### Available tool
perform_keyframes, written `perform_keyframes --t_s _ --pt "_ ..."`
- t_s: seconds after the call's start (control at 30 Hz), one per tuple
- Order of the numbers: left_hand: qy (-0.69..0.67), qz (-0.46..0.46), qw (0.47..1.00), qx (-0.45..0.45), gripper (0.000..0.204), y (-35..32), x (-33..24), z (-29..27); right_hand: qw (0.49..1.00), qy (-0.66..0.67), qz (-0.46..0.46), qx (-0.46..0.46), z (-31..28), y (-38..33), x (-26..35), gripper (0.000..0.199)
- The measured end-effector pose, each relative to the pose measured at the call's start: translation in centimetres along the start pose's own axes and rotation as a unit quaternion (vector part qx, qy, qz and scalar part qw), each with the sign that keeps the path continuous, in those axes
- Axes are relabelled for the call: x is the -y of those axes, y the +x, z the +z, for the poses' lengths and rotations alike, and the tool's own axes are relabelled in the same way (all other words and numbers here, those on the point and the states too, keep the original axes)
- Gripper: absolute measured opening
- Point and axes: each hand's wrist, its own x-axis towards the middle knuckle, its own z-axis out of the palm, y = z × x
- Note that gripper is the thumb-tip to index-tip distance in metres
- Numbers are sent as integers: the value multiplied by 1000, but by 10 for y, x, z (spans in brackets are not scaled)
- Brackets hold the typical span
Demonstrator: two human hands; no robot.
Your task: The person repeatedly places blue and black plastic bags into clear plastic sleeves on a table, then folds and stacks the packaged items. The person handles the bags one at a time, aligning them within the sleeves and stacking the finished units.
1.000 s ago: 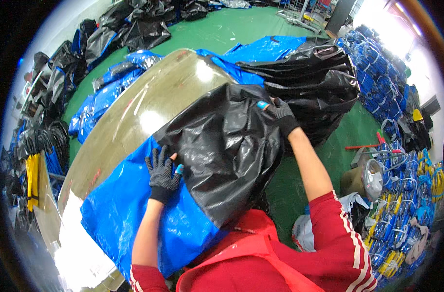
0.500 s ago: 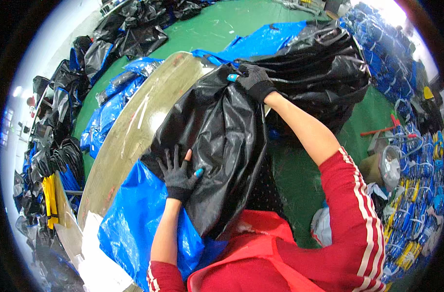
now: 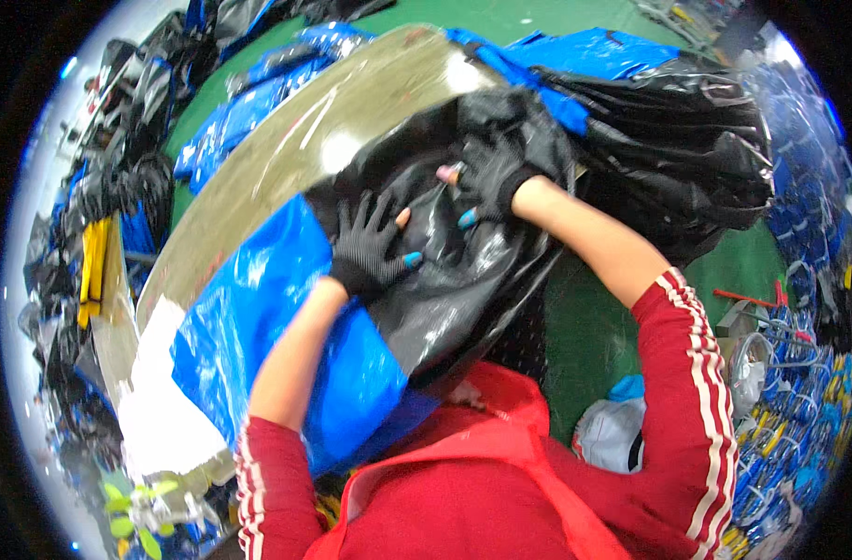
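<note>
A glossy black plastic sheet (image 3: 444, 299) lies wrinkled over the near part of a curved tan table (image 3: 286, 177). Joined to it or overlapping it, a bright blue section (image 3: 258, 308) spreads at the left; I cannot tell which. My left hand (image 3: 370, 245), in a dark knit glove with a blue thumb tip, rests open on the black sheet near the blue border, fingers spread. Farther right, my right hand (image 3: 493, 177), gloved alike, presses on bunched black folds, its fingers apart. One bare fingertip shows on each hand. Both hands lie on top of the sheet.
Beyond my right hand hangs a large black bundle (image 3: 668, 159) with a blue sheet (image 3: 594, 51) at its top. Blue packs (image 3: 248, 117) lie past the table. White sheet material (image 3: 160, 401) sits at the near left. Bundled blue and yellow goods (image 3: 790, 420) fill the right side.
The black sheet under my right hand has come away from the far bundle and bunched up. My left hand stays spread on the sheet. The whole view has shifted.
</note>
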Motion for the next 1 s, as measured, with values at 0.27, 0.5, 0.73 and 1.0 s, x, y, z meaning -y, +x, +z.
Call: perform_keyframes --t_s 0.27,0.5,0.73,1.0 --pt "99 -157 974 128 68 -212 66 -20 994 -45 -49 85 51 12 -7 95" --pt "9 37 997 -64 53 -145 76 -51 945 208 -254 5 -79 -96 32 83" --pt "-68 344 934 -75 62 -8 -22 15 963 153 -52 -216 -24 -122 41 26" --pt "-127 332 933 -48 49 -16 -30 19 986 94 -33 132 -15 58 3 52"
